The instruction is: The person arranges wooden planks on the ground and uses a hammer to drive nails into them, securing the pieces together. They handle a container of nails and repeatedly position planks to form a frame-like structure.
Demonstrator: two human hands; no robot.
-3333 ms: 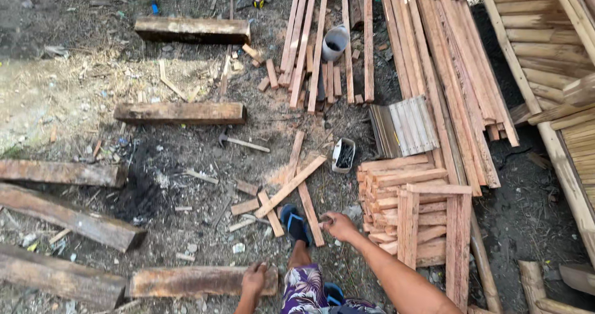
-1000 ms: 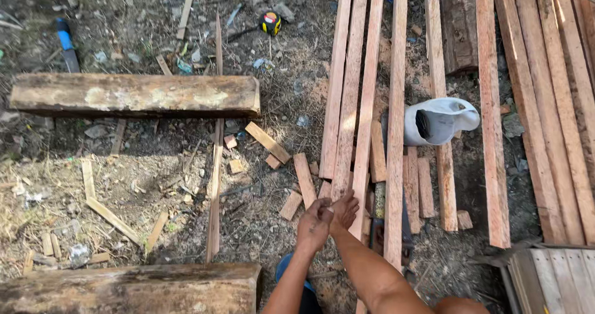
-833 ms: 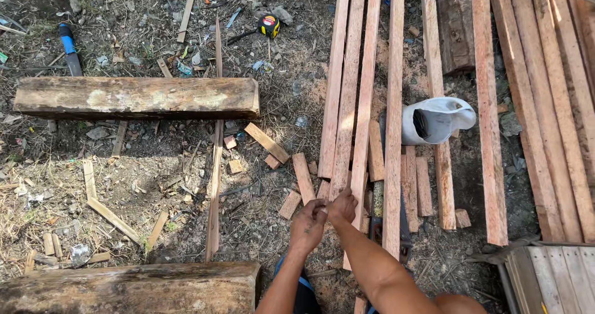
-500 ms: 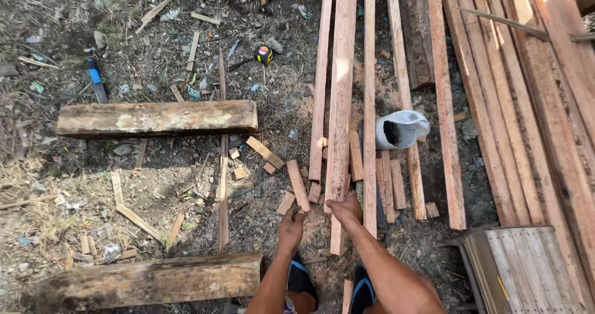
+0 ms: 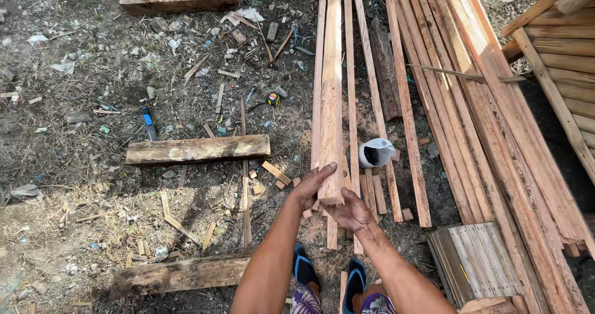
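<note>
**Long plank held only at its near end**

Your left hand (image 5: 313,187) and right hand (image 5: 350,213) both close around the near end of the wooden plank (image 5: 331,97), which stretches away from you over the slats (image 5: 353,72) on the dirt. Held this far from its middle, it could twist, drag, or swing into the white jug (image 5: 375,152) just right of the plank. The sawn faces look rough and fibrous, so splinters are likely. Scrap offcuts (image 5: 276,173) left of the plank could trip you.
</note>
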